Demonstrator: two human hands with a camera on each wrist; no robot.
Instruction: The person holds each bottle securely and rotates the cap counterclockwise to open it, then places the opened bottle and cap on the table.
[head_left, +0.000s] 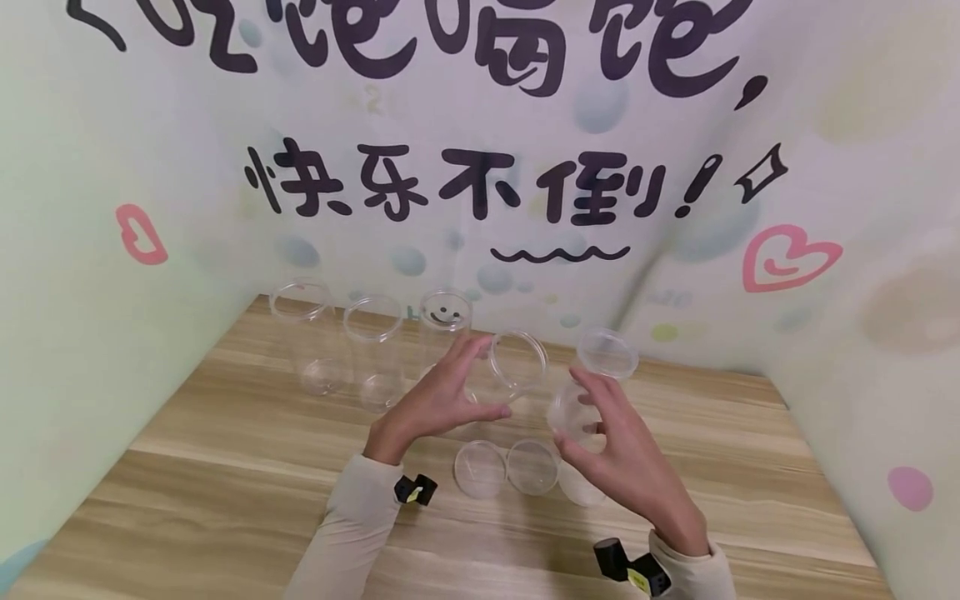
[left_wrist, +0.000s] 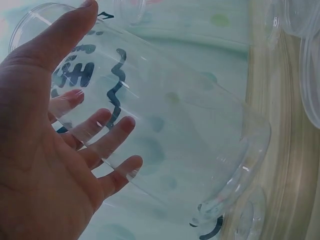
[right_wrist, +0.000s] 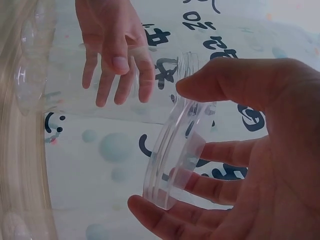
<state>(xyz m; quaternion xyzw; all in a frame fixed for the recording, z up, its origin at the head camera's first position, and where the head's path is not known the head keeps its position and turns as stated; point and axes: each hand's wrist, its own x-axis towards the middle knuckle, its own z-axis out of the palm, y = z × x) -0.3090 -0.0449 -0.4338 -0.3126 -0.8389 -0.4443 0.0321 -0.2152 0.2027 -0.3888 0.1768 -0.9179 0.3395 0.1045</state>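
In the head view my left hand grips a clear plastic cup round its side, tilted with its round mouth toward the right. The left wrist view shows the thumb on one side of the wall and the fingers spread along the other. My right hand holds a clear plastic lid on edge, between thumb and fingers. The lid stands close to the mouth of the cup, and its rim overlaps the cup's rim in the right wrist view.
Several clear cups, such as the near one, stand at the back left of the wooden table. Flat lids lie in a row below my hands. Another clear round piece is at the back, before the printed wall.
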